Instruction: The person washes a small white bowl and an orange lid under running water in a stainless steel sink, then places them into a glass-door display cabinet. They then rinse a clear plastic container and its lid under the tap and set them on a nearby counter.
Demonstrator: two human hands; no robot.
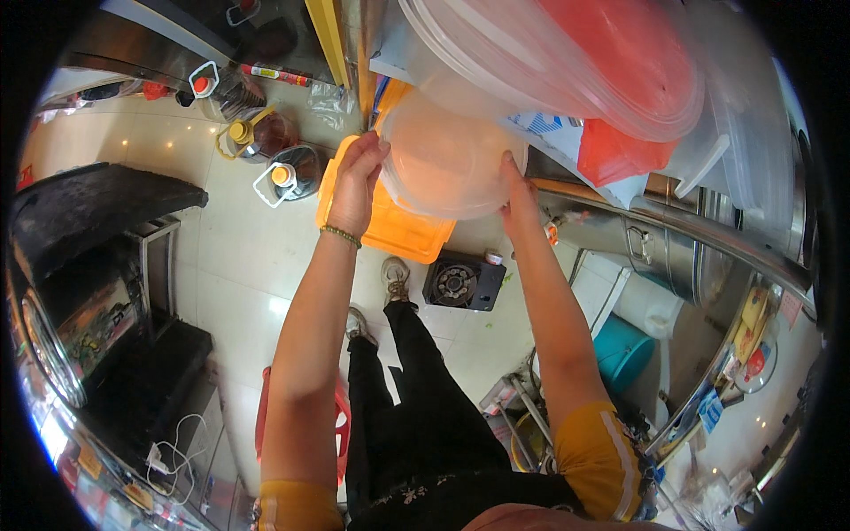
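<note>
Both my hands hold a round translucent plastic container or lid by its opposite sides. On its left rim is my left hand, with a green beaded bracelet at the wrist. My right hand grips the right rim, the thumb on top. An orange plastic crate or lid lies below and shows through the translucent plastic. Large clear round lids or tubs, one with red in it, stand close above, beside a red plastic bag.
Large bottles with handles, one with a yellow cap, stand on the tiled floor at left. A portable gas stove sits by my feet. A metal counter edge runs along the right, above a teal bucket. A red plastic stool is behind my left arm.
</note>
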